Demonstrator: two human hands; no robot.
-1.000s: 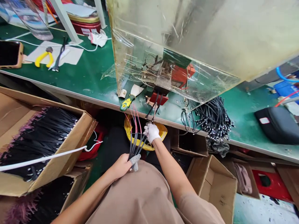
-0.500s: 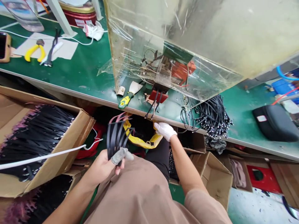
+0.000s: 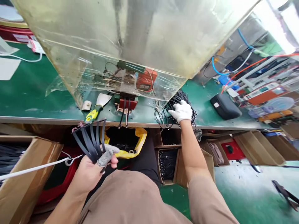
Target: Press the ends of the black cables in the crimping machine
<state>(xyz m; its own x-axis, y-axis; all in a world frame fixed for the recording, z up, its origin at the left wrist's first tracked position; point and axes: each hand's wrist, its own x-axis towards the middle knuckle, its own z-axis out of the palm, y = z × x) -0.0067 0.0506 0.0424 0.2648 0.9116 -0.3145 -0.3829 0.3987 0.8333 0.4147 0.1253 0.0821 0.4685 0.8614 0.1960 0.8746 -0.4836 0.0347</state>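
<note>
My left hand (image 3: pixel 99 166), its thumb wrapped in grey tape, is closed around a fan of flat black cables (image 3: pixel 90 138) with pinkish wire ends. My right hand (image 3: pixel 181 112), in a white glove, lies on a pile of thin black cables (image 3: pixel 181 97) at the bench edge; its thumb is apart from the fingers, and the fingertips are partly lost among the cables. Between the hands, two black cables (image 3: pixel 124 113) stick out from a red block (image 3: pixel 131 104) of the machine under a clear plastic cover (image 3: pixel 161 46). Below hangs a yellow-rimmed bag (image 3: pixel 141 137).
A scraper with a green and yellow handle (image 3: pixel 93 113) lies on the green bench (image 3: pixel 28 93). To the right sits a black case (image 3: pixel 225 105). Cardboard boxes (image 3: pixel 35 165) stand below the bench on both sides. A white cord (image 3: pixel 39 168) crosses at left.
My right hand has moved from the yellow bag's rim up and right onto the cable pile. My left hand still holds the flat cables. The view has swung to the right.
</note>
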